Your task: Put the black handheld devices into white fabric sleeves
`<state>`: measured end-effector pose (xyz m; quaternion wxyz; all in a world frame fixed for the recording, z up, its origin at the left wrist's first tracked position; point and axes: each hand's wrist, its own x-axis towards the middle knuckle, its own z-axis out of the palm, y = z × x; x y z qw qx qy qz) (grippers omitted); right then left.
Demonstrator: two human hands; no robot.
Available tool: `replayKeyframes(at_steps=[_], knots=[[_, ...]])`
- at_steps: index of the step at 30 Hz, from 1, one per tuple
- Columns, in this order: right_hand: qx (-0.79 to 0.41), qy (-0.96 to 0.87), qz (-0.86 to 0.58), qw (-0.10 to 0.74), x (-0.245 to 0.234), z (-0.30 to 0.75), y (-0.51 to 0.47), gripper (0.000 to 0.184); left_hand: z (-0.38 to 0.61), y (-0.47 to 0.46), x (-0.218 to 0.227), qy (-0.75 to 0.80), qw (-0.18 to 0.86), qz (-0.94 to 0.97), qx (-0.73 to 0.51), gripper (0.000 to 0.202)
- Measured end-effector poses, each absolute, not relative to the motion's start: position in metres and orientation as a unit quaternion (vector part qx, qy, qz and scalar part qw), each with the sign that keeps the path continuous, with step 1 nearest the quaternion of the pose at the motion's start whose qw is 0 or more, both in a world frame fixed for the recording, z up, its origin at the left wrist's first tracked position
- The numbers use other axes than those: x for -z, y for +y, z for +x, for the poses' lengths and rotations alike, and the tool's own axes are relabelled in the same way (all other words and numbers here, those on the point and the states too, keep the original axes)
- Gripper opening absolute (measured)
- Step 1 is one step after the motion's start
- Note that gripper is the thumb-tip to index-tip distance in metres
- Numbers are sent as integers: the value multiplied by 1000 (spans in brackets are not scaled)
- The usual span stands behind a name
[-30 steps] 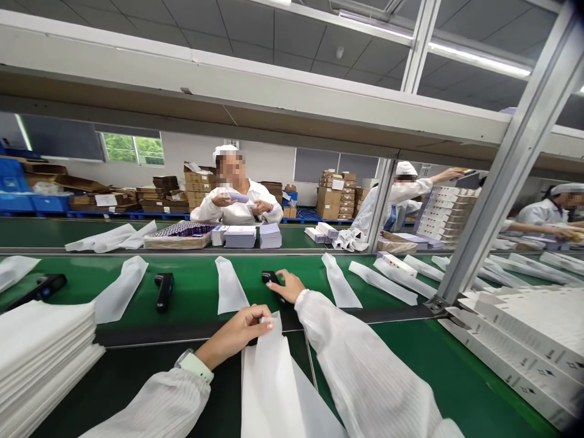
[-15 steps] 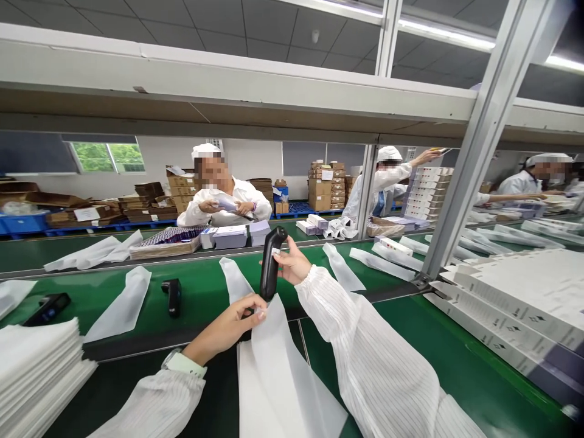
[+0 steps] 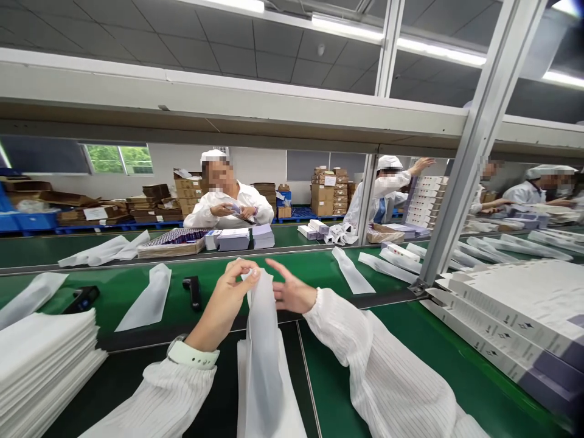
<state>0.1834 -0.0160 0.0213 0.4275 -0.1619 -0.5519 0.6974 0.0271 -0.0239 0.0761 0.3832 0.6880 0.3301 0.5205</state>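
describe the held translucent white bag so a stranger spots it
Find the green conveyor belt. At its near edge, a left hand wearing a pale-green watchband pinches one translucent white bag by its top. Other bags on the belt lie unheld.

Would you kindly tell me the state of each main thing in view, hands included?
Translucent sleeve: pinched at its top end; contents unclear.
Left hand: closed on that end.
Right hand: open beside the sleeve.
Wristwatch: strapped on.
Nearest black handheld device: lying on the green belt.
White sheets: stacked, edges uneven.
Printed white boxes: stacked.
Ceiling lights: lit.
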Motion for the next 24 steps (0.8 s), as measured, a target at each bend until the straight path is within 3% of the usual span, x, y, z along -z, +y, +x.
replayKeyframes(at_steps=[4,7,9,11,15,19,21,24], knots=[[-702,-520,-207,440,1,161,-21,55,24,-19,-59,375,334,682,-532,31],[-626,-501,-251,543,3,172,8,50,11,-12,-21,470,235,672,-522,54],[-509,-500,-333,616,-1,194,35,51,0,-12,5,478,241,732,-421,47],[-393,-504,-440,630,-1,219,60,49,-10,-14,22,467,256,791,-299,33],[-335,-497,-520,608,12,251,83,49,-15,-20,25,477,248,824,-181,18],[-201,-516,-622,553,17,248,70,58,-11,-18,19,475,271,815,-192,21],[-131,-584,-621,506,16,233,53,49,-12,-16,20,465,279,814,-208,23],[-227,-719,-494,433,22,202,21,36,-14,-12,27,462,276,811,-230,26]])
